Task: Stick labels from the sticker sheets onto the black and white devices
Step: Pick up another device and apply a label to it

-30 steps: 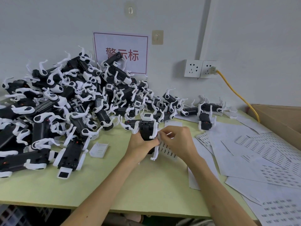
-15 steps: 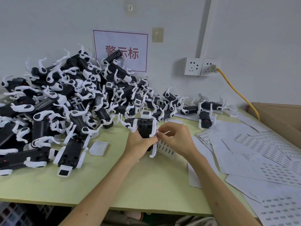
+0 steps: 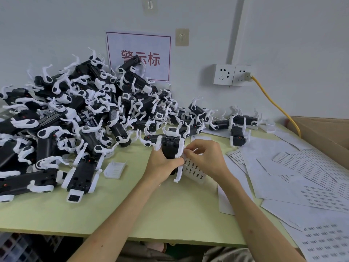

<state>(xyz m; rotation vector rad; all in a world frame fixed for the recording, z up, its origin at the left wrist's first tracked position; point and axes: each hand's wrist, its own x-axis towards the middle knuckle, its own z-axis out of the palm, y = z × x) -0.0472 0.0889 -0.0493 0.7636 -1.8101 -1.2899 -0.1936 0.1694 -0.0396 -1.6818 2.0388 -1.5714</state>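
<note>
My left hand [image 3: 162, 165] grips one black and white device [image 3: 171, 143] upright over the green table [image 3: 132, 214]. My right hand [image 3: 204, 157] is right beside it, its fingers curled and pinching at the top edge of a small sticker sheet [image 3: 194, 170] that hangs between the two hands, against the device's white side arm. Whether a single label is between the fingertips is too small to tell. A large heap of black and white devices [image 3: 79, 120] fills the table's left and back.
Several white sticker sheets [image 3: 294, 173] lie spread over the table's right side. A cardboard box [image 3: 324, 133] stands at the far right, with a yellow cable [image 3: 273, 103] running to wall sockets [image 3: 232, 74]. A small white plastic cover [image 3: 115, 169] lies left of my hands.
Both hands stay at the held device; the right hand's fingers have shifted slightly along the sticker sheet's top edge. The view has tilted a little.
</note>
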